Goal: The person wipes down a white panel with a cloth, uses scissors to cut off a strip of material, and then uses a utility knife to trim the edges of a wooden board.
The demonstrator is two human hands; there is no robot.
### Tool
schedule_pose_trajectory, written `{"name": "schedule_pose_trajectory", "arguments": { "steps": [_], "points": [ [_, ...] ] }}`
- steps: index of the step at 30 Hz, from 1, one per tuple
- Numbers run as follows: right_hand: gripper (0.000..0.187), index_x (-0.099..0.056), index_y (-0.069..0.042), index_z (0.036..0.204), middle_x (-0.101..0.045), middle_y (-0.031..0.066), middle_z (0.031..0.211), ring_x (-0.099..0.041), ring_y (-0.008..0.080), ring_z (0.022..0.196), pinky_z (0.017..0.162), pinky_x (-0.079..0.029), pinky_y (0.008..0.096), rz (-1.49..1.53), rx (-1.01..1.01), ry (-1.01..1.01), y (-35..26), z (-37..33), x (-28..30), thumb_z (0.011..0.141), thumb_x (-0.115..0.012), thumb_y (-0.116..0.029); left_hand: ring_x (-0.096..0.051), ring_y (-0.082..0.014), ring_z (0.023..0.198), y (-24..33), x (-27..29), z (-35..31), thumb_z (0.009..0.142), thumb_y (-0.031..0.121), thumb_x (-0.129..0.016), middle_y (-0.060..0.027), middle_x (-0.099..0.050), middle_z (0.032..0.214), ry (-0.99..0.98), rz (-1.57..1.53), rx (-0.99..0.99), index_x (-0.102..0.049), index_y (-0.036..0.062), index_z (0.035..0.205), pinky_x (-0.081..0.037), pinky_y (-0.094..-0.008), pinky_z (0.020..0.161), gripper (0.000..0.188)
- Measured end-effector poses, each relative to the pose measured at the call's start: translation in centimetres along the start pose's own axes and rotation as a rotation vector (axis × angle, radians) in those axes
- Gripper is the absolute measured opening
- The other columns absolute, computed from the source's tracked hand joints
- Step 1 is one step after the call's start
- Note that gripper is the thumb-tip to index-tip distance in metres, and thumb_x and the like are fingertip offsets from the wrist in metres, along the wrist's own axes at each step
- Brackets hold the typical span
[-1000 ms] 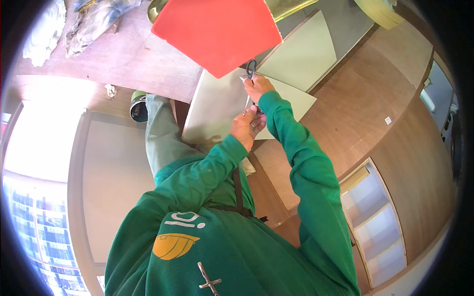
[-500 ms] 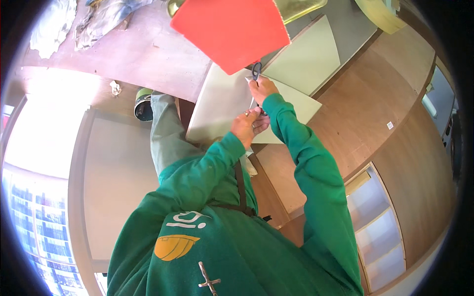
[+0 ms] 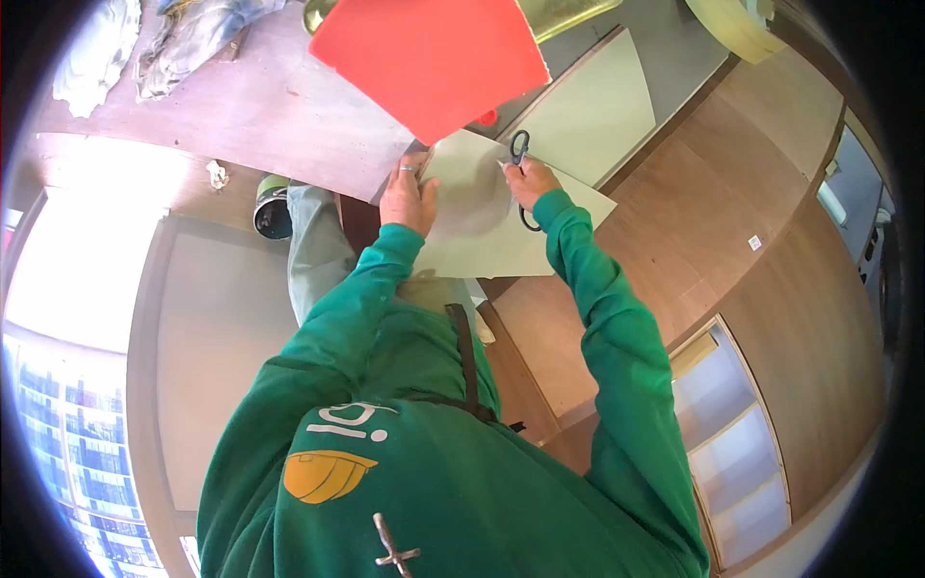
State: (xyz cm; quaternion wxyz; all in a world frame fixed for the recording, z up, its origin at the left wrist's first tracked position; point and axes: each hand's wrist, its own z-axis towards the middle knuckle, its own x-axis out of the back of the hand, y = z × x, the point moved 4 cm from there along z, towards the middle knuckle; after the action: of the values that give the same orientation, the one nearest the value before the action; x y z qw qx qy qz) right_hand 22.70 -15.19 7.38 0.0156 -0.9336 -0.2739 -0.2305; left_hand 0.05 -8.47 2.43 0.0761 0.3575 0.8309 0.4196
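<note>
A cream panel (image 3: 472, 217) lies in front of my body. My left hand (image 3: 407, 204) is at its left edge, thumb on the top face and fingers along the side, gripping it. My right hand (image 3: 533, 183) is closed around a pair of dark-handled scissors (image 3: 520, 144) above the panel's right part. One finger loop sticks out past the fingers and another dark curved part shows below the hand. A small pale tip shows beside the fingers; I cannot make out what it is. A red sheet-like piece (image 3: 429, 63) overlaps the panel's far corner.
Another cream panel (image 3: 593, 106) lies beyond on the right. Crumpled cloths (image 3: 198, 43) rest on the pinkish work surface (image 3: 260, 125). An open can (image 3: 274, 214) stands by my leg at the left. Brown boards (image 3: 665, 231) and a shelved unit (image 3: 737, 424) are on the right.
My left hand has left the right hand's side and moved left to the panel's edge. My right hand has shifted slightly right and nearer with the scissors. The panel's left edge has shifted right.
</note>
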Motion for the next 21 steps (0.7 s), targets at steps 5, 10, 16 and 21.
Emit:
{"name": "schedule_pose_trajectory", "arguments": {
  "steps": [5,10,16,21],
  "points": [
    [0.045,-0.067,-0.002,0.103,-0.069,0.0241,0.097,-0.066,0.0422,0.094,0.086,-0.051,0.0511,-0.159,0.084,0.021,2.2,1.1,0.2,0.093,-0.048,-0.041,-0.058,-0.0411,0.101,0.5,-1.9,0.0,0.082,0.010,-0.071,-0.0196,-0.060,0.107,0.002,0.065,-0.044,-0.055,0.0095,0.119,-0.048,-0.0478,0.085,0.040],
    [0.045,-0.067,-0.001,0.100,-0.069,0.0241,0.096,-0.066,0.0421,0.093,0.085,-0.051,0.0516,-0.176,0.062,0.012,2.6,1.3,0.1,0.094,-0.047,-0.041,-0.058,-0.0386,0.097,4.9,0.0,-4.9,0.080,0.010,-0.072,-0.0185,-0.060,0.106,0.103,0.192,-0.182,-0.059,0.0056,0.113,-0.048,-0.0457,0.086,0.036],
    [0.046,-0.066,-0.003,0.106,-0.069,0.0238,0.098,-0.067,0.0419,0.091,0.086,-0.052,0.0502,-0.077,0.054,0.025,3.5,1.3,-0.6,0.094,-0.046,-0.043,-0.060,-0.0221,0.103,8.0,-10.8,-12.2,0.099,0.037,-0.058,-0.0069,-0.061,0.107,-0.669,-0.953,0.674,-0.057,0.0071,0.116,-0.048,-0.0402,0.091,0.035],
    [0.045,-0.065,-0.004,0.109,-0.069,0.0237,0.101,-0.067,0.0415,0.095,0.089,-0.052,0.0493,0.011,-0.022,0.030,3.4,0.4,-0.6,0.093,-0.046,-0.042,-0.059,-0.0156,0.094,8.8,-14.3,-10.7,0.103,0.035,-0.050,-0.0015,-0.061,0.097,-0.513,-1.383,0.853,-0.056,0.0117,0.111,-0.048,-0.0332,0.086,0.026]
  ]
}}
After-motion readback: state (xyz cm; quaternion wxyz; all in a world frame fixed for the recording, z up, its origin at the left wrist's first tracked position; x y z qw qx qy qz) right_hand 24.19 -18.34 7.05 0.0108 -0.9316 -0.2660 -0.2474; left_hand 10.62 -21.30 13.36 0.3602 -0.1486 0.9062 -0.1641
